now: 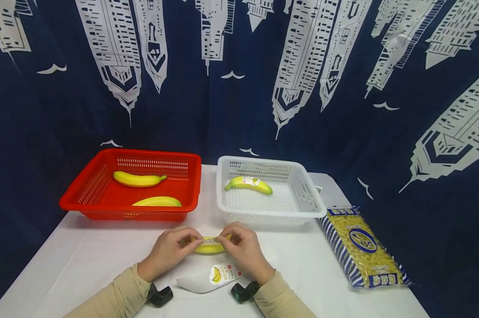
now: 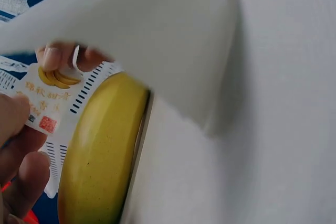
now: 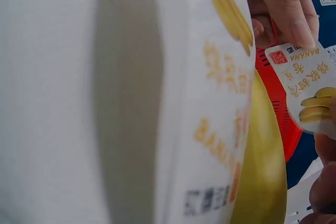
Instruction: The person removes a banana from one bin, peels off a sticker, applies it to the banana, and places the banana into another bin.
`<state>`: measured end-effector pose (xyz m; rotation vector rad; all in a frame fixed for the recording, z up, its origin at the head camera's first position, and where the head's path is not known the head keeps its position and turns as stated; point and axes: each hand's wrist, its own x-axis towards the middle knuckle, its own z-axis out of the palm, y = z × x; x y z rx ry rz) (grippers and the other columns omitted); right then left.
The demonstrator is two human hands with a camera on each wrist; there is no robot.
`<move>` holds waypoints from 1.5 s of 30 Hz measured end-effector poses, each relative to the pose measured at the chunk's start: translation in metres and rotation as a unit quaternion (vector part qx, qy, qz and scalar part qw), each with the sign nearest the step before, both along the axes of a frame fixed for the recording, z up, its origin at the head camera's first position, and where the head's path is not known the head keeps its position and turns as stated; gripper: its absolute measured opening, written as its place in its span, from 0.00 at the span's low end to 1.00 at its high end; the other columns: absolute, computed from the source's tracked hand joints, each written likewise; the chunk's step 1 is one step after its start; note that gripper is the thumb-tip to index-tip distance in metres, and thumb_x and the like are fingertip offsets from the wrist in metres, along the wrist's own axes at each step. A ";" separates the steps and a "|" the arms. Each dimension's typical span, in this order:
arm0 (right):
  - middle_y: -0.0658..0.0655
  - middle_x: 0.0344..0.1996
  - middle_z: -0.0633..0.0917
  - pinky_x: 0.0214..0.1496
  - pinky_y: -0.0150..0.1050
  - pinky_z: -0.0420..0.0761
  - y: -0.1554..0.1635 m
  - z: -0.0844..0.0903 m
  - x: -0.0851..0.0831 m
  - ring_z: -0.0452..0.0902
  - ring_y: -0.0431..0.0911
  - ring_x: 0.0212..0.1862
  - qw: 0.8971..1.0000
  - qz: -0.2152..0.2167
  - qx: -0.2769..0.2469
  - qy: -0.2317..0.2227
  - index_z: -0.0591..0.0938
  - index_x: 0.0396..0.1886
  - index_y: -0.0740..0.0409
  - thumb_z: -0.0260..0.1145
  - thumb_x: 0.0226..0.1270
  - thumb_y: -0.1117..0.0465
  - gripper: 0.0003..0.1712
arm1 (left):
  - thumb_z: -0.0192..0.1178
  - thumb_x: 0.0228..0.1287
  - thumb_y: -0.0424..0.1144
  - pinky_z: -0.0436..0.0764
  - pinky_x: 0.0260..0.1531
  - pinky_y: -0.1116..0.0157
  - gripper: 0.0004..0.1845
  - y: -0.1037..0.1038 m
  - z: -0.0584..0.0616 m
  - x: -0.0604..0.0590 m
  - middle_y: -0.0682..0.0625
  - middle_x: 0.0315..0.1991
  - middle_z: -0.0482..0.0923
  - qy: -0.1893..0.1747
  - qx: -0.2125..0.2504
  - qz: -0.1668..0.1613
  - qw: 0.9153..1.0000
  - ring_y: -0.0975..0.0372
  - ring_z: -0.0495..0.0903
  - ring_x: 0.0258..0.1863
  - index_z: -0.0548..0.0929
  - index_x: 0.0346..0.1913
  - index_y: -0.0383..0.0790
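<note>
Both hands pinch a small printed banana sticker (image 2: 50, 98), the left hand (image 1: 169, 251) at one end and the right hand (image 1: 248, 251) at the other. Chinese writing, a red seal and a picture of bananas show on it in both wrist views. Beneath it a yellow banana (image 1: 209, 249) lies crosswise on the table, its ends partly hidden by the fingers. Whether the sticker touches the peel I cannot tell. Nearer the body, below the hands, lies a curled white sticker sheet (image 1: 197, 281) with a printed label on it; it covers much of both wrist views.
At the back left stands a red basket (image 1: 128, 208) with two bananas (image 1: 139, 179) in it. Beside it a white basket (image 1: 271, 214) contains one banana (image 1: 263, 188) bearing a label. A bag of pasta (image 1: 372, 254) lies at the right edge of the white table (image 1: 84, 265).
</note>
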<state>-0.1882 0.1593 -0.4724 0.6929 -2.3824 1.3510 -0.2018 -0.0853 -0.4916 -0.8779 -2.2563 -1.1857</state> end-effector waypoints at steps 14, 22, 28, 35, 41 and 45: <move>0.38 0.36 0.86 0.61 0.49 0.77 0.000 -0.003 -0.003 0.80 0.40 0.49 0.996 -0.034 0.007 -0.080 0.86 0.34 0.42 0.78 0.62 0.57 0.07 | 0.79 0.53 0.37 0.79 0.33 0.72 0.14 0.004 -0.005 -0.007 0.69 0.32 0.80 0.000 -0.016 0.017 1.000 0.75 0.76 0.32 0.87 0.36 0.60; 0.41 0.36 0.87 0.54 0.38 0.79 0.001 -0.005 -0.005 0.81 0.39 0.45 0.995 -0.028 0.019 -0.091 0.85 0.34 0.45 0.78 0.61 0.59 0.07 | 0.79 0.54 0.36 0.78 0.32 0.71 0.14 0.006 -0.005 -0.007 0.69 0.31 0.79 -0.041 -0.026 0.021 0.999 0.75 0.75 0.31 0.87 0.36 0.60; 0.41 0.36 0.86 0.47 0.33 0.78 -0.003 -0.008 -0.005 0.79 0.37 0.42 0.996 -0.032 0.044 -0.071 0.84 0.35 0.45 0.78 0.60 0.62 0.10 | 0.80 0.52 0.36 0.77 0.31 0.72 0.14 0.007 -0.006 -0.007 0.66 0.30 0.79 -0.041 -0.031 0.016 0.999 0.74 0.74 0.30 0.86 0.36 0.58; 0.42 0.37 0.85 0.43 0.32 0.77 -0.008 -0.010 -0.005 0.77 0.37 0.40 0.995 -0.038 0.071 -0.055 0.85 0.39 0.46 0.81 0.57 0.60 0.13 | 0.80 0.52 0.41 0.71 0.27 0.71 0.15 0.009 -0.007 -0.008 0.63 0.28 0.75 -0.052 -0.045 0.027 0.997 0.74 0.69 0.26 0.83 0.37 0.60; 0.43 0.38 0.84 0.39 0.30 0.76 -0.009 -0.012 -0.006 0.75 0.37 0.38 0.994 -0.039 0.083 -0.059 0.85 0.41 0.46 0.81 0.57 0.58 0.14 | 0.80 0.54 0.44 0.68 0.25 0.72 0.14 0.010 -0.007 -0.008 0.65 0.25 0.73 -0.059 -0.059 0.047 0.995 0.74 0.68 0.24 0.84 0.38 0.61; 0.43 0.36 0.82 0.37 0.30 0.76 -0.010 -0.011 -0.005 0.74 0.38 0.38 0.994 -0.035 0.079 -0.065 0.86 0.42 0.46 0.80 0.59 0.58 0.13 | 0.79 0.56 0.42 0.69 0.25 0.71 0.12 0.009 -0.005 -0.007 0.68 0.26 0.75 -0.062 -0.064 0.050 0.995 0.74 0.68 0.24 0.85 0.37 0.61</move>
